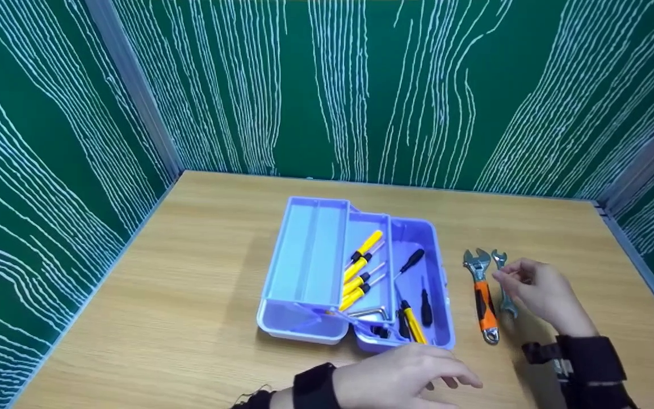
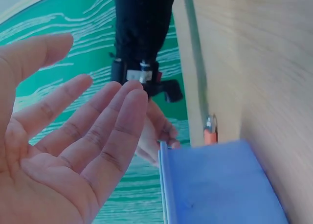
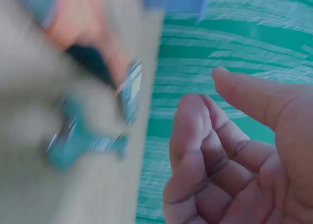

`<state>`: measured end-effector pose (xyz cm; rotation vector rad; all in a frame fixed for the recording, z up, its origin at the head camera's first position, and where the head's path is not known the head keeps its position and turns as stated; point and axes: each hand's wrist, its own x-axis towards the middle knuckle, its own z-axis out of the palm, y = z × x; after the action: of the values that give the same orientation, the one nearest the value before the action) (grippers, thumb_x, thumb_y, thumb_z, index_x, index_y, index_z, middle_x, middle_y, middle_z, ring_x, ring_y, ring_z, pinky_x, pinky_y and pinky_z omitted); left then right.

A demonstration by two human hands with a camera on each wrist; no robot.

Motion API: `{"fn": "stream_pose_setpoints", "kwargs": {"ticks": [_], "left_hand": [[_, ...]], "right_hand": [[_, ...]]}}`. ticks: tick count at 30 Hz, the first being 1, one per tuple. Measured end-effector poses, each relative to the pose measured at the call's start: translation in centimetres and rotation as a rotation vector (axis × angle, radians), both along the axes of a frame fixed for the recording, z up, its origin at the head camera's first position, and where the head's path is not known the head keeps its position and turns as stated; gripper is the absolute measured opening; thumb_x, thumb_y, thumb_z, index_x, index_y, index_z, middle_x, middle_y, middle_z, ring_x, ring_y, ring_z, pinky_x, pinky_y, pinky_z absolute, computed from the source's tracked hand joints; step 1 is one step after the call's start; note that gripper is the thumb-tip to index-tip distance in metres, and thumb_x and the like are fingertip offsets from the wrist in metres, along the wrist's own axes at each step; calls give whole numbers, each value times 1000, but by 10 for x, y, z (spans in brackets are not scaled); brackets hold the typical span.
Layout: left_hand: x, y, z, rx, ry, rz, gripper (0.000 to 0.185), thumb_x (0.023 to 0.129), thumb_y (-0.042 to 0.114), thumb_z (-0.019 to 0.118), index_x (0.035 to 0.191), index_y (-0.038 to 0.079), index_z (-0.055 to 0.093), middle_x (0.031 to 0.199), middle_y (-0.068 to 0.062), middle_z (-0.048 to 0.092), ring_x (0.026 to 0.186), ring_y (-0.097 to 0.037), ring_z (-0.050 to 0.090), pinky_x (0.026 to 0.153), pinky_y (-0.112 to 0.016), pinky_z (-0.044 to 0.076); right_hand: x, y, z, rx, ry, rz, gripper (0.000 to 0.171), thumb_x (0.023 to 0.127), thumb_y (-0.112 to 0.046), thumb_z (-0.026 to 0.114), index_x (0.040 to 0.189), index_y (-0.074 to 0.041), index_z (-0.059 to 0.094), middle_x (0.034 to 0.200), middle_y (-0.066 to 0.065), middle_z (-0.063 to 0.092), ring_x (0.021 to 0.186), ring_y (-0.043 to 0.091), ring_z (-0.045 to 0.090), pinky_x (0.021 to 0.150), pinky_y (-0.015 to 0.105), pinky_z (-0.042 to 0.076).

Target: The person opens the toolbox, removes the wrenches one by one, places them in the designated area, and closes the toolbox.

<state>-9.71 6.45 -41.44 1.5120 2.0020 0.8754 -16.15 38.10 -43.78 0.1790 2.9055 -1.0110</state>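
My right hand [image 1: 545, 292] hovers over a small silver open-end wrench [image 1: 499, 258] on the table. In the right wrist view a gap shows between the thumb and the loosely bent fingers, with nothing held. Left of that wrench lies an adjustable wrench [image 1: 481, 295] with an orange and black handle; both look blurred in the right wrist view. My left hand [image 1: 406, 372] is at the near side of a lavender toolbox [image 1: 318, 250], palm bare and fingers relaxed in the left wrist view. The toolbox stands with its trays spread apart.
Several yellow-handled screwdrivers [image 1: 368, 243] lie in the middle tray beside an L-shaped hex key [image 1: 372, 312]. Black-handled screwdrivers [image 1: 426, 309] and one more yellow handle [image 1: 414, 322] are in the right compartment. Green panels [image 1: 293, 142] with white wavy lines border the wooden table [image 1: 191, 272].
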Motion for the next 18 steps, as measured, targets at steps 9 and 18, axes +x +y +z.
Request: {"fn": "stream_pose_setpoints", "kwargs": {"ticks": [9,18], "left_hand": [[1,-47,25,246,239,122,34,101,27,60,134,17,61,127,6,69,116,10,57,97,-5,44],[3,-115,66,529,371,328,29,98,17,66,126,10,66,117,-2,72,103,-5,67,86,-13,54]], "right_hand": [[6,-45,12,-13,73,110,57,95,-57,58,126,-10,64,114,12,70,101,26,66,79,34,58],[7,-67,5,-47,2,159,74,95,-59,58,146,-7,50,138,21,60,119,37,62,91,45,59]]}}
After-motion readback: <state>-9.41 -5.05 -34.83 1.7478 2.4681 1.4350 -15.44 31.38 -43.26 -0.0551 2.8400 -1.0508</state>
